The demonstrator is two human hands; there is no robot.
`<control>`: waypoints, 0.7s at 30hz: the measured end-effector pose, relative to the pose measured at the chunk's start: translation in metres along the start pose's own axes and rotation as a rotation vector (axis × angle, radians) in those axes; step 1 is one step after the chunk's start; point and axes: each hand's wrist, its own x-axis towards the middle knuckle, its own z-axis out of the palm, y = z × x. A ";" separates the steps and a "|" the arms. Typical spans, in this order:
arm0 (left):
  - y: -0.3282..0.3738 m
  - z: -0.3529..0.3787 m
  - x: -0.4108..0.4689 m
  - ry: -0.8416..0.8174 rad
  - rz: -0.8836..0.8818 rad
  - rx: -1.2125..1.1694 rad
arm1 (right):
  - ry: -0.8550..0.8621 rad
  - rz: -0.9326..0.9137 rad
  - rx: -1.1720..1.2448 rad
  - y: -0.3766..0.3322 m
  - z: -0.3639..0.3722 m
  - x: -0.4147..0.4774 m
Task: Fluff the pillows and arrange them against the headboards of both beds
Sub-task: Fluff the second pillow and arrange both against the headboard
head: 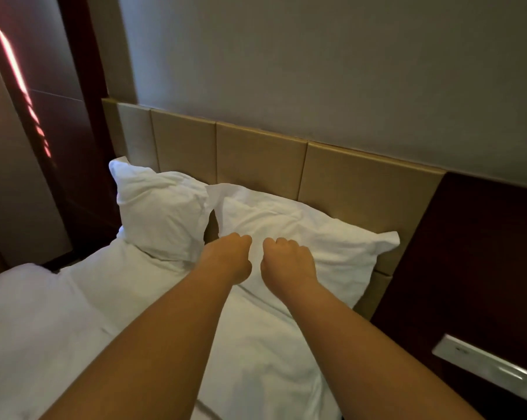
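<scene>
Two white pillows lean against a tan padded headboard (256, 153). The left pillow (162, 207) stands upright at the bed's far corner. The right pillow (326, 237) lies tilted against the headboard, creased. My left hand (230, 257) and my right hand (286, 259) are both curled into fists side by side over the lower front of the right pillow, pressing on or just above it. I cannot tell whether either hand grips the fabric. Both forearms reach in from the bottom of the view.
A white duvet (59, 313) covers the bed on the left and in front. A dark wood panel (474, 253) with a silver switch plate (486, 363) stands right of the headboard. A dark wardrobe door (53, 95) is at the left.
</scene>
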 end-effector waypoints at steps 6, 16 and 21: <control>-0.004 0.000 -0.090 -0.018 0.008 -0.002 | -0.019 -0.004 0.037 -0.036 -0.011 -0.073; -0.001 0.004 -0.138 -0.014 -0.090 -0.031 | -0.022 -0.106 0.081 -0.050 -0.005 -0.100; 0.012 0.036 -0.126 -0.090 -0.224 -0.079 | -0.093 -0.183 0.097 -0.025 0.033 -0.090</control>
